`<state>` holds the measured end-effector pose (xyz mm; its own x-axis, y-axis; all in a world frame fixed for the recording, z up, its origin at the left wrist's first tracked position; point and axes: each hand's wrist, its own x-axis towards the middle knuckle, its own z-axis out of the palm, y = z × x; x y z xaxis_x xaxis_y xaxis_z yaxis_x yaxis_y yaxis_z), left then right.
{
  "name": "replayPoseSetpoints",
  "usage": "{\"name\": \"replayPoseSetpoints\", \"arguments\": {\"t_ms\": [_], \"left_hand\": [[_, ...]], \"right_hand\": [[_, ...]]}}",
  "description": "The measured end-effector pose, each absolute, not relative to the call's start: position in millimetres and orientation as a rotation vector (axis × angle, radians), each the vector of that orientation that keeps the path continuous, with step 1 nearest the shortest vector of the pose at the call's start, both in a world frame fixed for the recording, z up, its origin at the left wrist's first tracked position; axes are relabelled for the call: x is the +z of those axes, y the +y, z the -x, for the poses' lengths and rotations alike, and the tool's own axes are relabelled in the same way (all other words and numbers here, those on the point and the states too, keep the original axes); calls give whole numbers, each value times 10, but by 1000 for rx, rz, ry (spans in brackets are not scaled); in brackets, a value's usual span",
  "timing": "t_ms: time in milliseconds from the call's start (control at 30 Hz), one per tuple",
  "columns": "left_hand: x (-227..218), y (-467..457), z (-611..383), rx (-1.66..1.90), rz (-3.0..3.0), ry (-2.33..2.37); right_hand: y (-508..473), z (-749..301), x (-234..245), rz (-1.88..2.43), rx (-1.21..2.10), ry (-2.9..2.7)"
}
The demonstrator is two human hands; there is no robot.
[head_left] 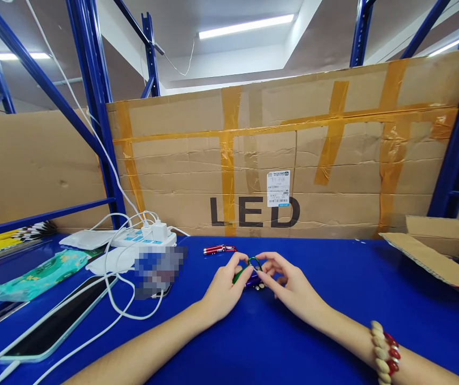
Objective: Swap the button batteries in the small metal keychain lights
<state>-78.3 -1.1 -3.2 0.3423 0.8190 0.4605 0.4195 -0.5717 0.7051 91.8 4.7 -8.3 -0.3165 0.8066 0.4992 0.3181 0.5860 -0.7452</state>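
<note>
My left hand (227, 286) is closed around a small green item with a thin loop (254, 259) rising from it. The fingers cover most of its body, so its exact kind is hidden. From the other side my right hand (293, 280) pinches at the loop with thumb and forefinger. Just beneath and behind the fingertips lie small blue-purple pieces (252, 281) with pale round ends, partly covered by the hands. Farther back on the blue table (221, 347) rests a small red metallic flashlight (218, 249), apart from both hands.
At left are a phone (61, 321), white cables, a power strip (161, 235) and a teal packet (45, 275). An open cardboard box (433, 256) stands at right. A taped cardboard sheet (181, 176) walls off the back, between blue rack posts (101, 107).
</note>
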Motion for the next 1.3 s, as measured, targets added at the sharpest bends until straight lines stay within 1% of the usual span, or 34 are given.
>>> {"name": "replayPoseSetpoints", "arguments": {"t_ms": [300,767,967,1167,1300], "left_hand": [[-26,-21,774,1108,-2166,1242],[-51,15,768,1123,-2171,1348],[-47,-4,766,1121,-2236,1338],[-55,1,768,1089,-2289,1328],[-53,-12,763,1062,-2301,1344]], "right_hand": [[38,-954,-39,891,423,-1980],[54,-985,-62,901,257,-2215],[61,-1001,-81,865,102,-2351],[49,-996,-58,837,203,-2317],[55,-1005,-47,842,185,-2317]]}}
